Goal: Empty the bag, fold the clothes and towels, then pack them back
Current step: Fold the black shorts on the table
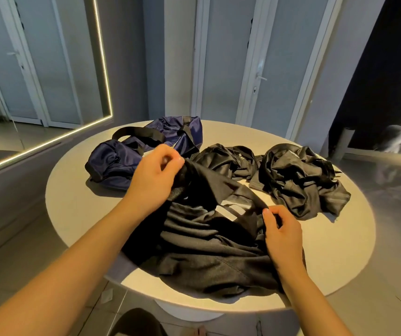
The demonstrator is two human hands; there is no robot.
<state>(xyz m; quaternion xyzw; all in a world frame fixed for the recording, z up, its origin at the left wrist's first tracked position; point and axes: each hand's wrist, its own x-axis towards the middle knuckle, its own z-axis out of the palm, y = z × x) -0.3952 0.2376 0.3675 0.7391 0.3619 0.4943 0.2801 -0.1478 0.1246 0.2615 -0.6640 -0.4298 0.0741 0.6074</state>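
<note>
The round counter point(73, 204) stood in the middle of the room, pale and lit from above. At its far left side lay the dark blue bag point(117, 161), slumped and soft, with a black strap point(136, 131) arching over its top. To the right of the bag sat a crumpled black garment point(228, 158), and just beside that, nearer the right edge, a second crumpled black heap point(299, 183) of shiny cloth. Whether those two touched each other I could not tell.

Nearest the person lay a third black piece, a garment with white stripes point(206, 251), spread loosely and hanging a little over the near rim of the counter. Both hands were on it, set apart from each other. The left hand point(157, 170) was raised above the counter just in front of the bag, its thumb and fingers pinching an upper edge of the striped garment, so the cloth rose to it in a taut slope. The right hand point(282, 235) was lower and closer to the person, its fingers curled and gripping a fold on the right side of the same garment, close to the stripes.

A large mirror point(36, 69) edged with a glowing strip hung on the left wall, and pale doors point(279, 57) with white frames stood behind the counter.
</note>
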